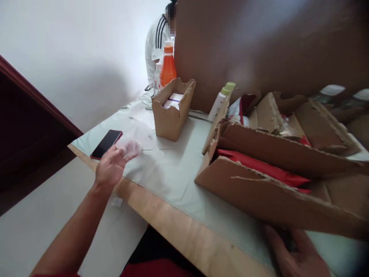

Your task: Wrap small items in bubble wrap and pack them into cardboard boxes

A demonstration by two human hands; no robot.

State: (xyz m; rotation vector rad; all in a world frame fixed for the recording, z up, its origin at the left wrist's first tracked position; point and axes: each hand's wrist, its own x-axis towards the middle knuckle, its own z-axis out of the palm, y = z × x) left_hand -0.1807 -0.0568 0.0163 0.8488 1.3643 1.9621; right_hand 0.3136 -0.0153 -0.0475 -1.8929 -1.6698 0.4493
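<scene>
My left hand [111, 165] is closed on a crumpled clear plastic bag [130, 148], held over the front edge of the table. Just behind that hand lies a black phone [106, 144] with a red edge. At the lower right, my right hand [300, 254] is near the bottom of a long cardboard box [276, 196], its thumb and a finger apart. A dark patch shows between them, and blur hides detail there. Inside the box's front section is a red packet [262, 167].
A small cardboard box [167, 123] holds white cartons. Behind it are an orange bottle [167, 69], a clear bottle [157, 79] and a person in a white shirt [152, 42]. Green-capped bottles [219, 102] lean by the brown partition [259, 46]. The table's wooden edge [173, 219] runs in front.
</scene>
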